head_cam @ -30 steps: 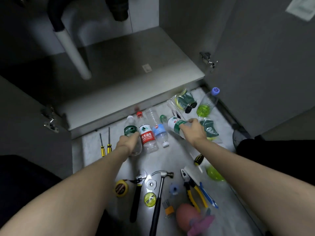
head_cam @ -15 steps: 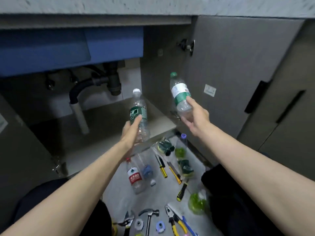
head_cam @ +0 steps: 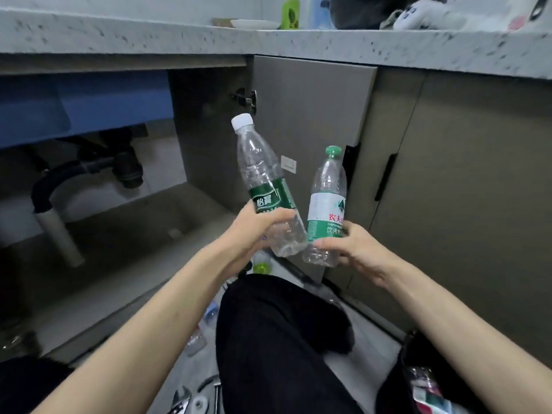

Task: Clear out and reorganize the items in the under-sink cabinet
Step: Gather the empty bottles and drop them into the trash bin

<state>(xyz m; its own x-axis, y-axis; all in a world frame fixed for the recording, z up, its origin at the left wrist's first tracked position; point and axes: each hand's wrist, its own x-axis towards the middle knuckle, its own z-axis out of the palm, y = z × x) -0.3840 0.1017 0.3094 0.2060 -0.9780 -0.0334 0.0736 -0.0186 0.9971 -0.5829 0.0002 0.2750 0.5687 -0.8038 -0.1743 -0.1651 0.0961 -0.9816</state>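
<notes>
My left hand (head_cam: 254,230) grips a clear plastic bottle with a white cap and dark green label (head_cam: 263,186), tilted left. My right hand (head_cam: 351,249) holds a clear bottle with a green cap and white-and-green label (head_cam: 327,201), nearly upright. The two bottles are side by side in front of the open cabinet door (head_cam: 310,124), their lower parts close together. The under-sink cabinet (head_cam: 125,231) stands open at the left with a bare floor.
A black drain trap (head_cam: 125,170) and white pipe (head_cam: 59,237) hang inside the cabinet. The speckled countertop (head_cam: 268,40) runs above. My black-clad knee (head_cam: 274,339) hides most of the floor; a green-filled bottle (head_cam: 262,264), loose bottles (head_cam: 198,339) and tools (head_cam: 191,398) peek out.
Both hands lifted the bottles off the floor and brought them together, shifting right in front of the open door. The view tilted upward, and my knee now covers the floor items.
</notes>
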